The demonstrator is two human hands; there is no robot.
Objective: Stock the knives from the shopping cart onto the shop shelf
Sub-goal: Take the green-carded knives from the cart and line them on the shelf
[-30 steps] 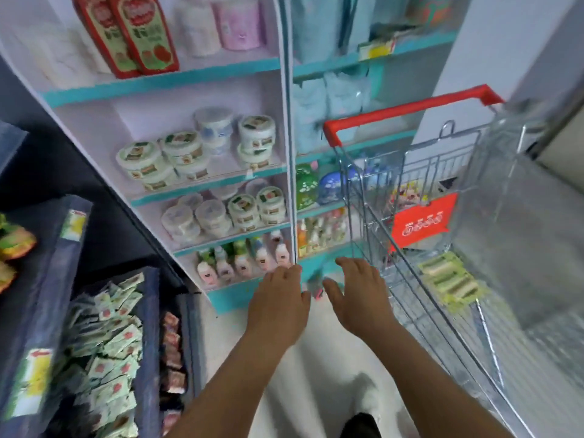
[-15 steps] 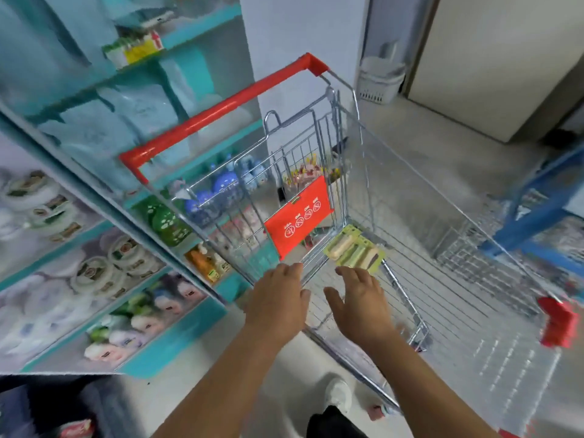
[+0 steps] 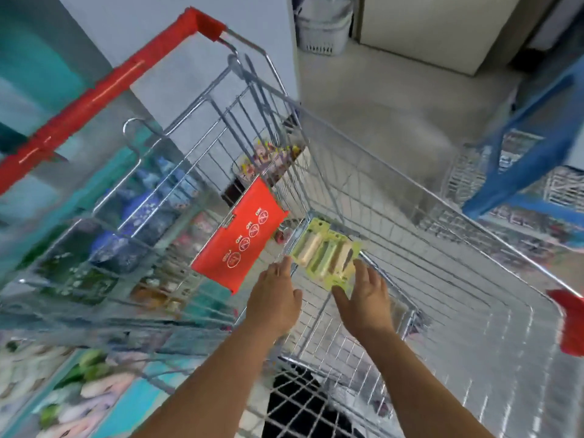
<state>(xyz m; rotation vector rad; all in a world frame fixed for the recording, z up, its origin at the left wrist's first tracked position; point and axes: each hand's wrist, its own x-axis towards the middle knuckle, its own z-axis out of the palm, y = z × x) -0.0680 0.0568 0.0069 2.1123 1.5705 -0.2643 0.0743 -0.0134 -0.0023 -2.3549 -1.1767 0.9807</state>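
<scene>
A yellow-green pack of knives (image 3: pixel 325 256) lies flat on the wire floor of the shopping cart (image 3: pixel 442 235), close to the red child-seat flap (image 3: pixel 238 237). Both my hands reach down into the cart. My left hand (image 3: pixel 275 301) hovers just left of the pack with fingers straight, its fingertips near the pack's left edge. My right hand (image 3: pixel 366 298) is spread at the pack's near right corner, thumb by its lower edge; whether it touches is unclear. Neither hand grips anything.
The cart's red handle (image 3: pixel 104 96) runs up the left. Behind it stands the teal shop shelf (image 3: pixel 38 99) with bottles and packets, blurred. A white basket (image 3: pixel 324 30) sits on the floor far back. A blue frame (image 3: pixel 531 128) is at the right.
My view has swung from the shelf to the cart. Both hands have moved forward and down into the cart, arriving at either side of the knife pack.
</scene>
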